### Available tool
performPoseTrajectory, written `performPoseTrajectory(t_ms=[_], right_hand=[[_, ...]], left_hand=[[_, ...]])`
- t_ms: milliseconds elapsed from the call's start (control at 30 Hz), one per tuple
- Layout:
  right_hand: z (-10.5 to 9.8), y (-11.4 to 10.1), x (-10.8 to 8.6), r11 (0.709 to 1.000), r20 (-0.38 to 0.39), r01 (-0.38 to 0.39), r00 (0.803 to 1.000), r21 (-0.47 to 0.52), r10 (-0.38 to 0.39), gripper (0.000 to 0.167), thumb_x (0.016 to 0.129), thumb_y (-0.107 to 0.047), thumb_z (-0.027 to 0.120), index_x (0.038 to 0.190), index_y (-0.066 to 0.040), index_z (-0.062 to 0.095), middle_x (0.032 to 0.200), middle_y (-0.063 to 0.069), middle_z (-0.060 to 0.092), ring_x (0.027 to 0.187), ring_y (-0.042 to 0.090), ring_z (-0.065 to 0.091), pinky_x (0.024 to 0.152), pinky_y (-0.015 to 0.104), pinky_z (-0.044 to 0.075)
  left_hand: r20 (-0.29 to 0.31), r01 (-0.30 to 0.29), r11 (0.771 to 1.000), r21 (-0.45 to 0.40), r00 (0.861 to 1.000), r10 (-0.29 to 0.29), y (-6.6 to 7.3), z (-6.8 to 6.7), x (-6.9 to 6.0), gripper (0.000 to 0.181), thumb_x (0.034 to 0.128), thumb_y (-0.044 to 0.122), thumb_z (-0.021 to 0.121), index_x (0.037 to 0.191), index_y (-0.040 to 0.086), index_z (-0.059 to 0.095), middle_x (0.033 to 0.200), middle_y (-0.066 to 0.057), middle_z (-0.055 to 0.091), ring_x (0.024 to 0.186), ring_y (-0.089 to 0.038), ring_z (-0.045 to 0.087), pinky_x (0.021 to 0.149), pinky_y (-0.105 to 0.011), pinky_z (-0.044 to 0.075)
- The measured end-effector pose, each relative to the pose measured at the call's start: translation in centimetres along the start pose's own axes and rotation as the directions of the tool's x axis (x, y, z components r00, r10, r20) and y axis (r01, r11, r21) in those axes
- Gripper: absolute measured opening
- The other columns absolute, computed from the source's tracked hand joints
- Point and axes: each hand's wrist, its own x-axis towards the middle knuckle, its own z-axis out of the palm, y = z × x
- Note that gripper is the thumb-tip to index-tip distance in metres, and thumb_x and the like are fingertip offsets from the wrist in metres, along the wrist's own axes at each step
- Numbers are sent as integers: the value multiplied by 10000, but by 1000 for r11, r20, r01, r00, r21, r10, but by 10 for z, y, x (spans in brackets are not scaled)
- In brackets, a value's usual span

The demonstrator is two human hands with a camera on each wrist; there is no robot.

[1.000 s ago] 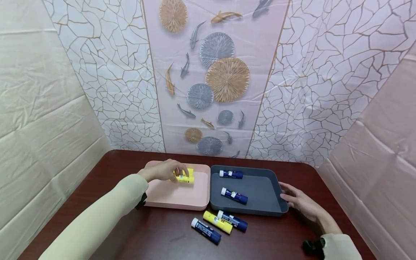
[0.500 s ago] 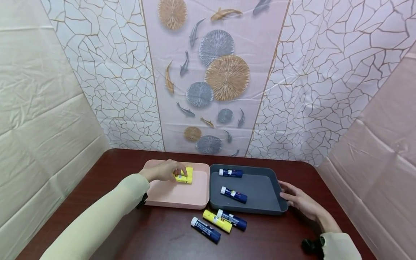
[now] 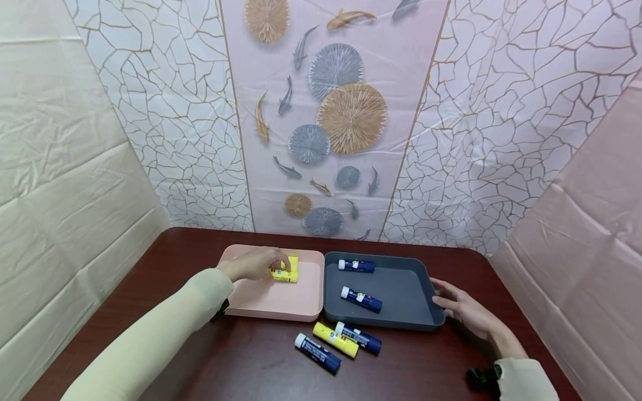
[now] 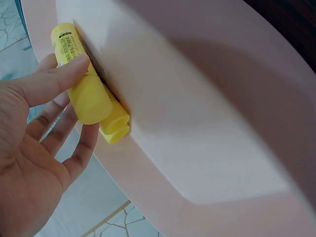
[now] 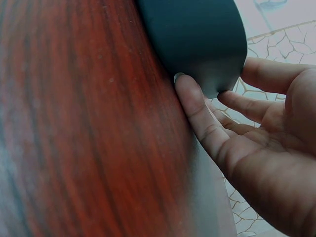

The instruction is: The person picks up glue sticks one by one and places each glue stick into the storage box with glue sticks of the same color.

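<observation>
In the head view my left hand (image 3: 256,263) reaches into the pink tray (image 3: 296,307). It pinches a yellow glue stick (image 4: 91,101), thumb on top and fingers behind, as the left wrist view shows. Other yellow glue sticks (image 4: 116,118) lie right beside the held one, partly hidden by it. My right hand (image 3: 466,312) is at the right end of the dark grey tray (image 3: 401,278), with its thumb and fingertips touching the outer wall (image 5: 202,44). That tray holds a blue glue stick (image 3: 361,299) near its middle and another blue glue stick (image 3: 356,266) towards the back.
In front of the trays, a yellow glue stick (image 3: 335,340) lies on the dark red wooden table (image 3: 241,362) between two blue ones with white caps. The trays stand side by side. A patterned cloth wall (image 3: 200,139) rises behind the table, with plain cloth on both sides.
The yellow glue stick in my left hand has shifted slightly and lies closer alongside the others. My right hand stays at the grey tray. The head view has tilted a little.
</observation>
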Motion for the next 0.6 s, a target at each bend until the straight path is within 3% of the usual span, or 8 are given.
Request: performPoseTrajectory(t_ms=[133,300,600], right_hand=[[0,1,1,1000,2,2,1000,3,-2,724,1083,-257,571,1656,-45,180,1530,279,348,1326,379,493,989,353,523],[0,2,1,1000,-2,-1,1000,1,1,719,1083,-256,570,1655,-48,187,1497,271,374,1303,363,510,974,331,526],[1,0,-1,1000,8,4,1000,-10,-3,726,1088,-271,562,1654,-35,173,1506,281,362,1306,348,510,982,333,523]], left_hand=[[12,16,1000,10,1000,-16,1,1,1,473,821,-208,657,1123,146,745,1014,-37,660,925,-230,592,857,-374,509],[7,50,998,45,999,-51,2,2,2,465,875,-204,601,1140,152,743,1091,-31,672,976,-222,595,916,-395,507],[-4,31,998,59,1000,-30,2,2,0,396,876,-134,695,1162,138,730,1041,-42,656,934,-234,603,868,-392,510]])
